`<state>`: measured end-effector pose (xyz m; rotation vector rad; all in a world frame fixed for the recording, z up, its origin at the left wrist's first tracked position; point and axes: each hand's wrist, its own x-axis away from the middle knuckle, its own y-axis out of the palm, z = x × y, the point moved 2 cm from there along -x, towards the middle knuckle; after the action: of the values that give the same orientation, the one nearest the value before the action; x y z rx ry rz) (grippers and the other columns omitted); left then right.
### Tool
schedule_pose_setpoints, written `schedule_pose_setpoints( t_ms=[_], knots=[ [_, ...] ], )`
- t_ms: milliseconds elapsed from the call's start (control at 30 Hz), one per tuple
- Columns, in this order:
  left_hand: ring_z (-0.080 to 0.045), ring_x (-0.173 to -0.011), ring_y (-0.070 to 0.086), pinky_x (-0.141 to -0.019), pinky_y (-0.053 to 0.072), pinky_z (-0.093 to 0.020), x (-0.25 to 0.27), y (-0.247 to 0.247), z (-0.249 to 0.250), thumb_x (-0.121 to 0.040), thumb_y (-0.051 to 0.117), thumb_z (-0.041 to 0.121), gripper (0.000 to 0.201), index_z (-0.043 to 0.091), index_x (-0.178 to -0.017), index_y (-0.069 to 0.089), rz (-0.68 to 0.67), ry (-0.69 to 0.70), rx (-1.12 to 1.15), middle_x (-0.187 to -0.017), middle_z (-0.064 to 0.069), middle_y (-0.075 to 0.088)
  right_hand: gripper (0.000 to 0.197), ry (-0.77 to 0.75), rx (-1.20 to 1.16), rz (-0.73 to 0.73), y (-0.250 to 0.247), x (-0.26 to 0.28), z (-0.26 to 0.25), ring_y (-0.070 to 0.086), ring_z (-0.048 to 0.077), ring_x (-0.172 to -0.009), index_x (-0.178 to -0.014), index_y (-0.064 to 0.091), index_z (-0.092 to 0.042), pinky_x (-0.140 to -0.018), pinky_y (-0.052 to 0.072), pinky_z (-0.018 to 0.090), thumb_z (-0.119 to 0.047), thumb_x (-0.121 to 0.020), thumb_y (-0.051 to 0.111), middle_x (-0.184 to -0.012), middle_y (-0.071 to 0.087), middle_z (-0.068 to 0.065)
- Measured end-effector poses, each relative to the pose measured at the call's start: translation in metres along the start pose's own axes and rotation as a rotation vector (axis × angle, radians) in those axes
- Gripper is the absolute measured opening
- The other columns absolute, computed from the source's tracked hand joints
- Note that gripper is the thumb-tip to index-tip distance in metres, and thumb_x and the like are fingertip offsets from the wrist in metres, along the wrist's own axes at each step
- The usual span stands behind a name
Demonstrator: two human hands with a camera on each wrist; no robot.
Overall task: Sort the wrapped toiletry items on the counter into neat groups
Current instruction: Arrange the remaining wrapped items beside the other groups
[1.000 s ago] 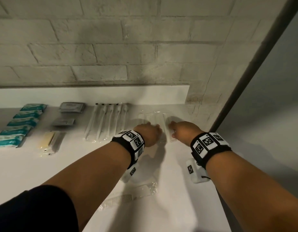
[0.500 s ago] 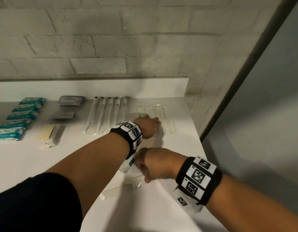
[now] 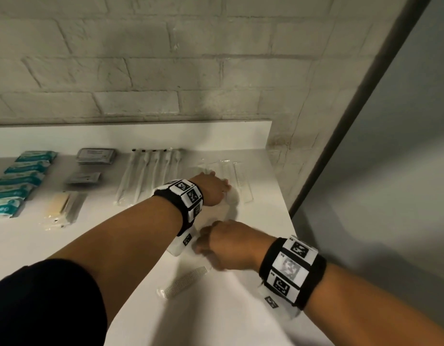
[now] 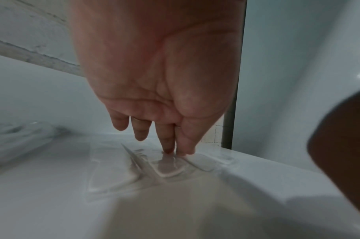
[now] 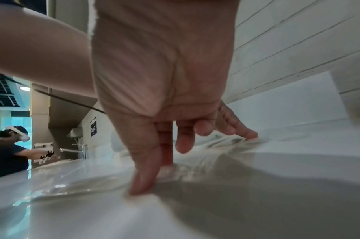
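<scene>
Left hand, fingers straight, is pressing the clear-wrapped comb pile under its fingertips; right hand is pressing straight-fingered on the loose wrapped comb beneath.

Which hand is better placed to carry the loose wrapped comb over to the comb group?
Right. The right hand already has fingertips on the loose wrapped comb, while the left hand presses on the comb group by the wall.

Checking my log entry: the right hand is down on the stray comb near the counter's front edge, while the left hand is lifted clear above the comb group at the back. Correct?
Not quite. The left hand is not lifted: in the left wrist view its fingers press a wrapped comb. The rest stands.
</scene>
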<state>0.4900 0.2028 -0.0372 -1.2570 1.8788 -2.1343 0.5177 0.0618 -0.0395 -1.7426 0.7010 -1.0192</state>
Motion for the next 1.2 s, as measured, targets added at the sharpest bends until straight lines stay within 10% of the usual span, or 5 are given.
schedule_pose_setpoints(
  t_ms=[300, 500, 700, 933, 1200],
  knots=[
    [-0.029, -0.149, 0.002, -0.119, -0.002, -0.042, 0.003, 0.007, -0.009, -0.104, 0.028, 0.026, 0.046, 0.033, -0.149, 0.028, 0.035, -0.002, 0.298, -0.160, 0.011, 0.016, 0.023, 0.559, -0.131, -0.164, -0.025, 0.052, 0.086, 0.058, 0.020, -0.083, -0.107, 0.066, -0.010, -0.068, 0.044, 0.027, -0.015, -0.084, 0.067, -0.095, 0.063, 0.003],
    [-0.032, -0.146, 0.015, -0.118, 0.015, -0.043, 0.001, 0.007, -0.006, -0.102, 0.024, 0.031, 0.046, 0.026, -0.146, 0.038, 0.143, -0.011, 0.242, -0.155, -0.003, 0.033, 0.023, 0.953, -0.748, 0.045, -0.026, 0.042, 0.156, 0.049, 0.014, -0.047, -0.118, 0.056, -0.008, -0.045, 0.042, 0.021, -0.014, -0.096, 0.055, -0.060, 0.057, 0.004],
    [-0.022, -0.146, 0.022, -0.117, 0.022, -0.033, -0.009, -0.006, 0.011, -0.100, 0.038, 0.028, 0.043, 0.022, -0.142, 0.045, 0.371, -0.041, 0.302, -0.158, -0.001, 0.028, 0.048, 0.848, -0.169, 0.162, -0.039, 0.025, 0.169, 0.058, 0.024, -0.114, -0.132, 0.055, -0.025, -0.092, 0.049, 0.033, -0.024, -0.085, 0.065, -0.129, 0.060, 0.001],
    [-0.024, -0.117, 0.052, -0.085, 0.042, -0.032, -0.036, -0.007, 0.039, -0.085, 0.055, 0.043, 0.033, 0.021, -0.109, 0.063, 0.391, -0.084, 0.144, -0.121, 0.001, 0.061, 0.061, 0.641, -0.064, -0.039, -0.036, 0.013, 0.184, 0.059, 0.031, -0.106, -0.141, 0.037, -0.018, -0.080, 0.044, 0.033, -0.029, -0.087, 0.064, -0.120, 0.061, 0.013],
    [-0.022, -0.118, 0.049, -0.088, 0.039, -0.032, -0.040, -0.009, 0.042, -0.086, 0.056, 0.042, 0.032, 0.021, -0.109, 0.062, 0.401, -0.075, 0.139, -0.121, 0.003, 0.059, 0.060, 0.622, -0.154, -0.015, -0.035, 0.015, 0.191, 0.055, 0.032, -0.115, -0.148, 0.026, -0.018, -0.080, 0.036, 0.030, -0.030, -0.096, 0.054, -0.132, 0.055, 0.015]
  ],
)
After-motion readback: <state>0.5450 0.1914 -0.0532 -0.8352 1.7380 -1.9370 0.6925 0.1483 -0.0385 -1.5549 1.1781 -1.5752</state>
